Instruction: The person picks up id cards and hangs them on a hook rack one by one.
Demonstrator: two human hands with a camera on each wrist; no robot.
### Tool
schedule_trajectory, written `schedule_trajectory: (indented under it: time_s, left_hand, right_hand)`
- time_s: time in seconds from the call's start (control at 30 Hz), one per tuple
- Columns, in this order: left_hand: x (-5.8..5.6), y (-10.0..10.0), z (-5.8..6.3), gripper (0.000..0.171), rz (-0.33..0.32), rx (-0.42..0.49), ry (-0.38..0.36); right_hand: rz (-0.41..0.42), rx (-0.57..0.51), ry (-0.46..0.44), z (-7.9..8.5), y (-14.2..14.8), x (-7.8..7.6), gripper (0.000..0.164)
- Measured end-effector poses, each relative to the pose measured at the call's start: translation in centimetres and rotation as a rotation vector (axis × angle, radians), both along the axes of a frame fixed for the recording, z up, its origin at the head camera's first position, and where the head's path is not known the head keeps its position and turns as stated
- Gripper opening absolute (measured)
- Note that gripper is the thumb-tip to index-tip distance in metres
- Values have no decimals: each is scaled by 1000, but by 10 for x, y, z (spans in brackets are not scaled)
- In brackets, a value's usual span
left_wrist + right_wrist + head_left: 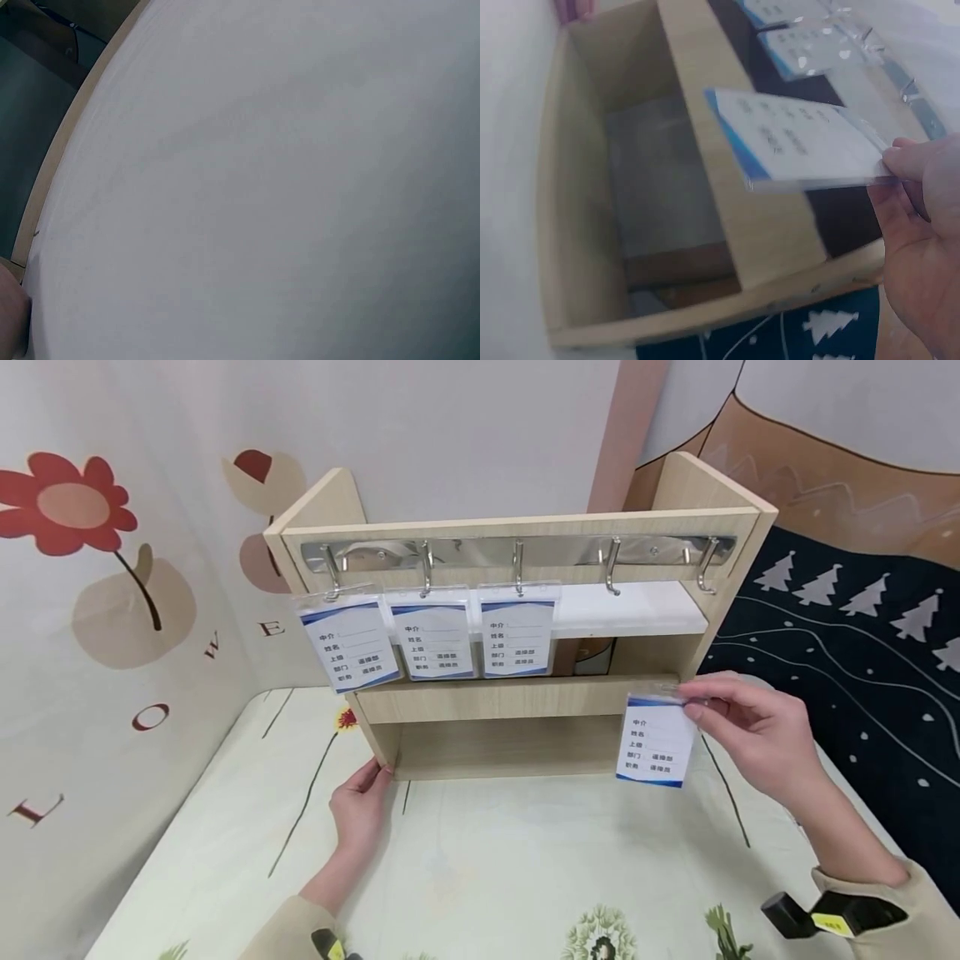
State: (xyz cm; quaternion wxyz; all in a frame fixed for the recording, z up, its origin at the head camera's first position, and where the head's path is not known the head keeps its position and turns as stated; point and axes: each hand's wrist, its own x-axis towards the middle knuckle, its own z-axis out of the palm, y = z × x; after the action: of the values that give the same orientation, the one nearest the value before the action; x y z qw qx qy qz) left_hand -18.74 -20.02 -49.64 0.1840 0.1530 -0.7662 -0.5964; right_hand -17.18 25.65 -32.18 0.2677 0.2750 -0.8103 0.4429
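In the head view my right hand [757, 735] pinches the top corner of a badge in a clear holder [656, 742]. The badge hangs in front of the lower right of a wooden shelf [495, 700], below the hooks. In the right wrist view the same badge [795, 142] is tilted, thumb and fingers at its edge. My left hand [360, 806] touches the shelf's lower left corner; its fingertips are partly hidden there. Three more badges [351, 645], [432, 641], [517, 638] hang side by side from the left, second and middle hooks.
A metal hook rail [465, 553] runs along the shelf's upper front. Its two right hooks [612, 567], [707, 566] carry no badge. The shelf stands on a light patterned cloth [495, 860] against curtains printed with flowers and trees. The left wrist view shows mostly pale cloth [255, 180].
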Motion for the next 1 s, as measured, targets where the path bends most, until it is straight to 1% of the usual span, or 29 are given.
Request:
schedule_trajectory:
  time_s: [0.4,0.67,0.77,0.83,0.9,1.0]
  left_hand:
    - [-1,-1,0,33,0,20,3]
    - [-1,0,0,32,0,18,13]
    - [-1,0,-1,32,0,11,13]
    - [-1,0,-1,32,-2,13,12]
    - [-1,-1,-1,32,-5,16,10]
    - [-1,-1,-1,33,-7,26,12]
  right_hand:
    - [63,-49,75,25,-29,-14,41]
    - [107,-78,97,46,-44,-19,35]
    - [137,-124,108,50,-48,-21,31]
    - [168,-174,108,52,-51,-23,29]
    - [192,-225,112,53,-55,-25,30]
    - [207,-276,120,55,-60,-28,32]
